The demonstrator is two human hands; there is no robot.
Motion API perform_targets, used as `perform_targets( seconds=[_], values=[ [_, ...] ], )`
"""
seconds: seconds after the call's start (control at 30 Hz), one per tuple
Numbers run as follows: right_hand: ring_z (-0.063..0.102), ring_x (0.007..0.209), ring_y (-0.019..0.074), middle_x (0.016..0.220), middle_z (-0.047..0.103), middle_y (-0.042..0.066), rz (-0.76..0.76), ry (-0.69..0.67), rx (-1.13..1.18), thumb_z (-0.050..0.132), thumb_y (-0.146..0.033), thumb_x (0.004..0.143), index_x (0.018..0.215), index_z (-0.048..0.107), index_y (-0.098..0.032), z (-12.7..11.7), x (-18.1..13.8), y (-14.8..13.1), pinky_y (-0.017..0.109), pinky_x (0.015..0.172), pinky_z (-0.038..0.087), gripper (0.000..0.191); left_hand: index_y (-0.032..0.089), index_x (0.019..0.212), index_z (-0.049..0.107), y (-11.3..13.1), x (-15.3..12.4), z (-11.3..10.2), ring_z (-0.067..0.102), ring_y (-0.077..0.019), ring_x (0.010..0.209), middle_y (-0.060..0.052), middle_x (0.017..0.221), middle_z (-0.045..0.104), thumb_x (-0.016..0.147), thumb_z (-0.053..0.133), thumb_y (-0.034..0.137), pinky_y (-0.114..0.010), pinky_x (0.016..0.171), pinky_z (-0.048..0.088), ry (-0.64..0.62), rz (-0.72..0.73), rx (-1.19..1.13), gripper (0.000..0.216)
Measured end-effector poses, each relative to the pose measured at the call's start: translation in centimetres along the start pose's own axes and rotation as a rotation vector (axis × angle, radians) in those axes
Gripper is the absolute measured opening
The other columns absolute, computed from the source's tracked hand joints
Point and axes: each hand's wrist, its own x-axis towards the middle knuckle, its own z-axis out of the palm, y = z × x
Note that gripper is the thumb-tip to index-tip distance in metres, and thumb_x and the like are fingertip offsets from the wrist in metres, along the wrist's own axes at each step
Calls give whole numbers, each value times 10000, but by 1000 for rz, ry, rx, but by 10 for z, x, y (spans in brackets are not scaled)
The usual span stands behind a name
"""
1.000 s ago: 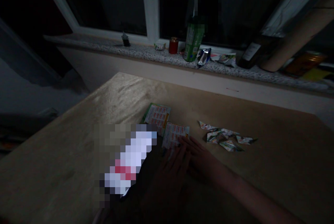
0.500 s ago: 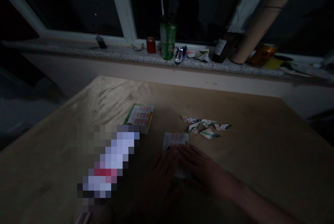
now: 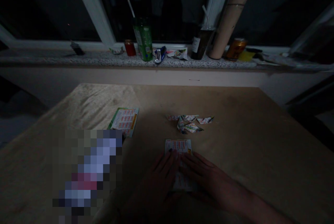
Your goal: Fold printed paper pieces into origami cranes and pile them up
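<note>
Dim frame. The printed paper sheet (image 3: 179, 146) lies on the table (image 3: 247, 130), near-centre, right in front of the person. Its long axis runs near to far. The far short end shows past the fingertips; the near part is covered by both hands, and a pale strip shows in the gap between them.

The left hand (image 3: 160, 177) rests on the sheet's left side, palm down and flat, fingers stretched toward the far edge and angled slightly right. It grips nothing and only presses.

The right hand (image 3: 208, 178) rests on the sheet's right side, also flat and unclenched, fingers spread and pointing far-left. Its forearm comes in from the near-right corner.

The fingertips of the two hands nearly meet over the sheet's middle. Both touch it and neither is nearer. Whether any finger curls under an edge I cannot tell, too dark.

- A second sheet with a green border (image 3: 124, 121) lies far-left of the hands, well apart, tilted.
- The torn paper scraps (image 3: 189, 122) sit just beyond the sheet's far end, slightly right, not touching it.
- A blurred-out block (image 3: 88, 172) is left of the left hand.
- The windowsill (image 3: 52, 58) at the far side holds a green cup with straw (image 3: 143, 41), a dark bottle (image 3: 199, 45) and an orange can (image 3: 235, 48).
</note>
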Motion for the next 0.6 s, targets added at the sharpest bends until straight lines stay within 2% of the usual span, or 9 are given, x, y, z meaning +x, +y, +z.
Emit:
perform_targets(
  seconds=[0.37,0.6],
  values=[
    [151,1354,211,1474,210,44,37,15,48,543,-294,830,1417,185,-225,-9,-32,-3,433,1119,103,691,121,1430,124,1,29,-19,152,-262,1350,-109,1488,151,783,502,557,-400,1096,186,-145,180,-93,866],
    [183,1347,218,1461,252,43,59,43,70,566,-296,800,1410,219,-232,-9,-44,1,432,1116,116,705,130,1430,134,-2,39,-16,180,-273,1343,-115,1486,149,758,506,584,-392,1090,208,-172,218,-121,892]
  ],
)
